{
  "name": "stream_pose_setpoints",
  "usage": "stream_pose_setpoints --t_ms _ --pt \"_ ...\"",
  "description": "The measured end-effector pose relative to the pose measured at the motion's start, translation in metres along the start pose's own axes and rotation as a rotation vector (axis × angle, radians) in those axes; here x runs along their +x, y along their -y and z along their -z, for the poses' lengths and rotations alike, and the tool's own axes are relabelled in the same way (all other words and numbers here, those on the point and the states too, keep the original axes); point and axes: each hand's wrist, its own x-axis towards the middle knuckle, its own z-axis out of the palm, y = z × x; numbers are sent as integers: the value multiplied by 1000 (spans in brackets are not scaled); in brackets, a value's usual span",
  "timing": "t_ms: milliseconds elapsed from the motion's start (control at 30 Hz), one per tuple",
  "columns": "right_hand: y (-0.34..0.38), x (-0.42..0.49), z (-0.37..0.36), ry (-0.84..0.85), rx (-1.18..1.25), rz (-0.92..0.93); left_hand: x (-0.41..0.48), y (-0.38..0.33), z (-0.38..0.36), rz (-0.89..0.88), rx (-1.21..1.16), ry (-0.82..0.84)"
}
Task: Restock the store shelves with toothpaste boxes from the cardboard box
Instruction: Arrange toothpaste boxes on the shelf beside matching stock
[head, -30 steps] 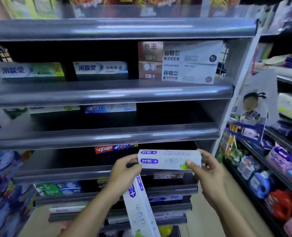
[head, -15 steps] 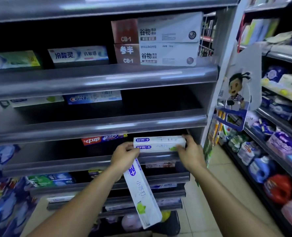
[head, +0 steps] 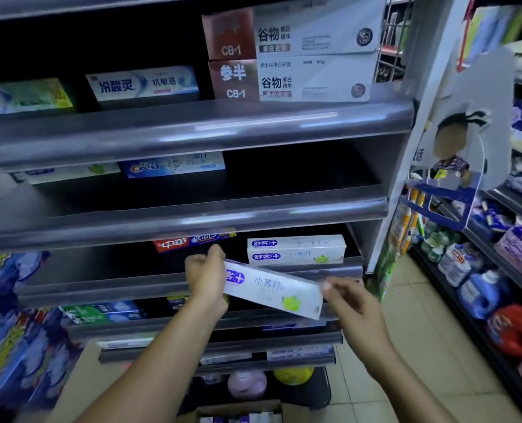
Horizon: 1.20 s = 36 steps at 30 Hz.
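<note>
Restocking in progress — a tilted toothpaste box (head: 273, 288) held before the shelf lip (head: 162, 288), left hand (head: 206, 279) wrapped round one end, right hand (head: 356, 303) pinching the other; best levelled, then slid in left of the shelved box (head: 296, 250).

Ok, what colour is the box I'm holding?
The box is white with a purple logo and green mark; head view.

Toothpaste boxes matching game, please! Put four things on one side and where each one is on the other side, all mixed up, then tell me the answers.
Things:
1. tilted white box
2. Crest box
3. CB-1 boxes
4. cardboard box

Places:
A. lowest in view, below the shelves
B. stacked two high on the upper shelf
C. held by the left hand and right hand
D. blue, lying one shelf below the stack

Pairs: 1-C, 2-D, 3-B, 4-A
</note>
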Motion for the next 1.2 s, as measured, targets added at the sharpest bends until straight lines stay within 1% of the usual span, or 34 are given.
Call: stream_pose_setpoints --t_ms 67,133,200,267,367,467,567,667,733,767,867,967,1133,1200 --pt "6 -5 -7 47 109 -14 -5 -1 -8 63 -50 -6" --pt "13 0 -10 -20 145 28 -9 -2 -16 90 -88 36" --pt "21 10 -8 -113 151 28 -13 -4 -21 59 -139 123" --pt "31 23 -5 -171 165 13 -16 -4 -25 -31 -117 205" --pt "41 45 0 -201 103 37 -15 -3 -27 -145 4 201" --pt "48 64 4 -188 67 77 -11 -2 -29 -216 32 208" --pt "45 81 8 -182 -67 155 -5 -2 -33 -324 63 283" --pt "35 96 11 -218 -211 147 4 -1 -38 -369 209 326" --pt "26 100 13 -203 -321 120 11 4 -37 -404 300 307" --pt "21 101 14 -195 -334 113 14 7 -36 -428 326 281" --pt "12 99 17 -187 -320 114 19 12 -31 -489 378 211" --pt "10 99 18 -173 -333 121 23 12 -31 -538 437 173" --pt "6 103 15 -184 -329 129 22 11 -25 -628 501 197" --pt "4 106 14 -207 -324 116 24 15 -23 -649 491 173"
